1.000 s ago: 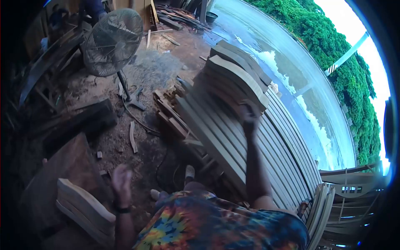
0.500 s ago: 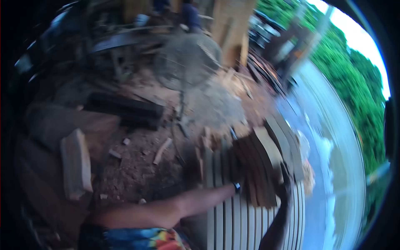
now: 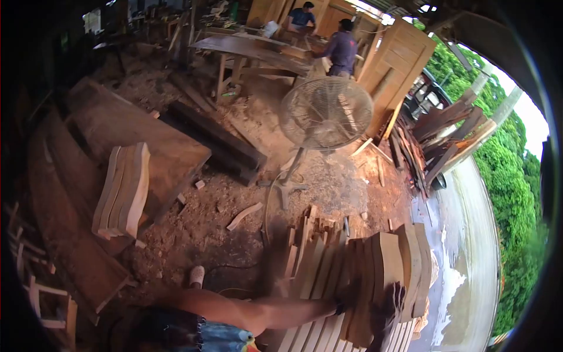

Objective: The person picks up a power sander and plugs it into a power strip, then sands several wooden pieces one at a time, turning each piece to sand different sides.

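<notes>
A bundle of curved wooden pieces [image 3: 362,270] stands on a row of pale wooden slats [image 3: 314,276] at the lower right. My left hand [image 3: 350,298], in deep shadow past a dark wristband, is against the bundle's left side; its fingers cannot be made out. On the bundle's right side lies my right hand [image 3: 388,308], its fingers stretched out and apart over the wood. More curved pieces [image 3: 415,264] stand close behind it to the right.
A pedestal fan [image 3: 326,114] stands ahead, with a cord on the floor. At left, another curved bundle [image 3: 123,190] rests on a broad board [image 3: 164,141]. A dark beam [image 3: 214,144] lies beyond. Two people [image 3: 342,50] are by a table [image 3: 252,50] at the back.
The view has swung and sharpened, so the fan and floor sit elsewhere in the picture. Both hands stay at the curved bundle. My right hand's fingers now show spread on the wood.
</notes>
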The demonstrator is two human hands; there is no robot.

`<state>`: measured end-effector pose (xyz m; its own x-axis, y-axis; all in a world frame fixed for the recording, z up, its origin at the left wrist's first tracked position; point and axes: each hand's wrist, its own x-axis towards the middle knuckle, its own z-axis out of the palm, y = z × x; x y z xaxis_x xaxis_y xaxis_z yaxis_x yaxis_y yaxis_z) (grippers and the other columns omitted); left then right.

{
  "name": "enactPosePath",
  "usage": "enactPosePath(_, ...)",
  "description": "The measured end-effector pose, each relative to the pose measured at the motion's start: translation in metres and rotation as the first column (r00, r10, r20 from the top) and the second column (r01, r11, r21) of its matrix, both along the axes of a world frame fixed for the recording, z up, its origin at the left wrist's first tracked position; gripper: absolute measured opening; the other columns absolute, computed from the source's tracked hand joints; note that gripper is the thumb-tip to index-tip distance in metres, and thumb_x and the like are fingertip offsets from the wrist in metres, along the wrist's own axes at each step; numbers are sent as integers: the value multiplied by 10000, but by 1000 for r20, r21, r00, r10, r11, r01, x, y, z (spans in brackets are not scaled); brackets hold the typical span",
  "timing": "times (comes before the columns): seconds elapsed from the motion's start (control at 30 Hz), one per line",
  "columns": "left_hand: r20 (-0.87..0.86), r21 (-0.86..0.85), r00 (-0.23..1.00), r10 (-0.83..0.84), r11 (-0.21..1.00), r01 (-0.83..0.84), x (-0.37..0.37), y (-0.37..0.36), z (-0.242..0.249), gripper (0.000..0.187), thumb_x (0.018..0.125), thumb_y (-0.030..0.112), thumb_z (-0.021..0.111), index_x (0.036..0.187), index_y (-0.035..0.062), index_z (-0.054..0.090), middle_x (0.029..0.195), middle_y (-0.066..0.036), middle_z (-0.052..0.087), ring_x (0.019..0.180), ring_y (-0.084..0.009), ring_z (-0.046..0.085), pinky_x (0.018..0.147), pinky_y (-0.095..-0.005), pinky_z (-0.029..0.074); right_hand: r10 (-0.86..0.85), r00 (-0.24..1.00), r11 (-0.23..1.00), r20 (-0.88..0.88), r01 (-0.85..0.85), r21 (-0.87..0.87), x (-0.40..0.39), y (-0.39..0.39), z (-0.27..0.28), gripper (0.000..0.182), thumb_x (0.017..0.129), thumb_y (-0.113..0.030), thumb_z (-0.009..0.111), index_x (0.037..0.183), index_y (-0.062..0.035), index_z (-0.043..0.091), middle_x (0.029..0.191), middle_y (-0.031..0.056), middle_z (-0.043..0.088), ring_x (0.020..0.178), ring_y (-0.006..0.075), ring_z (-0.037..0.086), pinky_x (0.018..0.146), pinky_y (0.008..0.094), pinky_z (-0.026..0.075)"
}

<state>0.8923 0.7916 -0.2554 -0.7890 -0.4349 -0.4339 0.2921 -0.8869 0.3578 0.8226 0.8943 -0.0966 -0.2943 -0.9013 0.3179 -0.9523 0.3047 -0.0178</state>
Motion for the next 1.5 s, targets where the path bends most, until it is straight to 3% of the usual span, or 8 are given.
enactPosePath(0.13,18,-266,1000,-23,964,27,49,-23,31,527,1097,427,411,1441,53,551,1377,-117,625,1233,-252,607,1096,-401,458,-254,965,961,63,259,-100,121,-31,57,978,689,-280,834,1554,-78,426,1624,275,318,1509,483,272,1224,568,284)
enactPosePath(0.3,370,-884,891,262,394,251,210,-115,94,516,1067,448,476,1409,77,588,1296,-210,654,1221,-331,624,1033,-446,494,44,999,989,-6,-44,-138,153,-65,21,959,793,-308,761,1612,-72,322,1640,261,288,1520,444,265,1219,544,281)
enactPosePath(0.47,449,-860,739,503,467,205,347,-194,91,714,991,664,491,1246,23,674,987,-268,717,905,-356,729,835,-482,573,323,184,915,928,192,-356,293,-148,-15,791,949,-77,628,1639,-85,243,1642,199,306,1479,327,352,1186,437,356)
enactPosePath(0.73,748,-612,140,649,592,525,560,-279,63,906,973,717,430,1161,-150,612,1024,-342,684,887,-431,710,730,-531,566,167,-501,980,849,-12,-199,435,-298,-125,582,931,-39,595,1490,15,445,1327,117,612,1189,243,596,1042,372,474)
enactPosePath(1.0,470,-596,-77,879,380,707,646,-310,87,615,853,516,718,1089,-51,669,1050,-274,628,928,-386,624,820,-518,480,-190,-562,937,805,-350,-23,491,-429,-199,491,1010,-196,567,1452,2,485,1321,129,612,1182,243,613,1012,358,485)
enactPosePath(1.13,2,-798,85,996,-49,601,704,-318,121,452,832,349,783,1121,30,650,1129,-200,636,1038,-392,602,940,-515,452,-114,-189,934,975,-354,41,531,-426,-182,516,1036,-295,587,1446,6,499,932,38,635,817,131,592,716,283,482)
enactPosePath(1.3,551,-691,-226,803,591,415,859,-279,18,625,927,496,711,1208,-50,599,1063,-255,702,1043,-427,674,880,-498,536,94,-168,939,981,-313,-144,537,-430,-175,598,1005,-233,629,1514,-3,416,1109,80,657,975,147,608,851,304,498)
enactPosePath(1.5,755,-649,59,653,732,207,870,-261,7,737,914,579,699,1226,-78,580,1105,-287,713,1059,-421,699,897,-473,547,13,-227,918,974,-383,-102,549,-439,-154,614,949,-176,706,1487,-17,457,1176,96,667,1034,170,621,916,325,502)
